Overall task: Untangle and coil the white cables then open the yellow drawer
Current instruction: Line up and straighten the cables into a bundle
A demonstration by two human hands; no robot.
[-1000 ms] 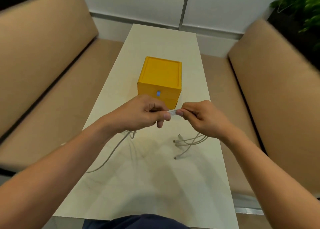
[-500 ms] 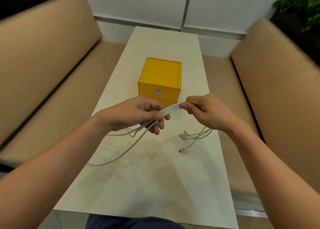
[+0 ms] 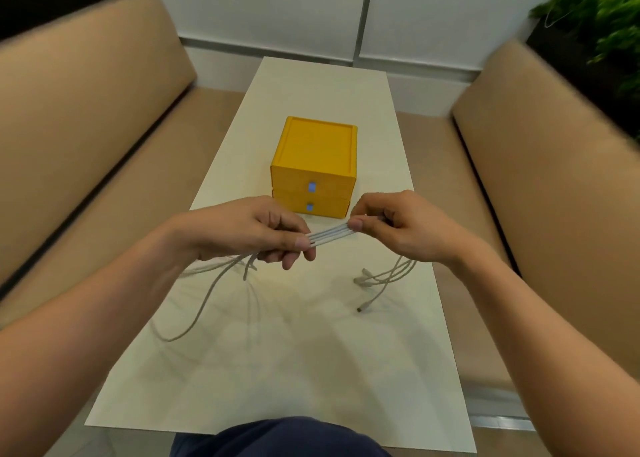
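White cables gathered into a flat, parallel bundle and stretched taut just in front of the yellow drawer unit, above the tabletop. Left hand closed on the bundle, thumb pressing the strands against the fingers; right hand closed in a pinch on the opposite end of the short span. Tension between the two grips judged to serve alignment: strands kept side by side, crossings exposed, coiling made easier. Loose lengths draped from the left hand down onto the tabletop, nearer the viewer than the drawer unit; shorter tails with connector ends hanging below the right hand. Drawer unit placed centrally, both drawer fronts closed, tabs facing the hands for later access.

Compared with the frame one second earlier: hands drawn further apart, visible span of bundle longer, more slack lifted off the tabletop. Drawer unit's lower front, previously hidden behind the hands, now visible.
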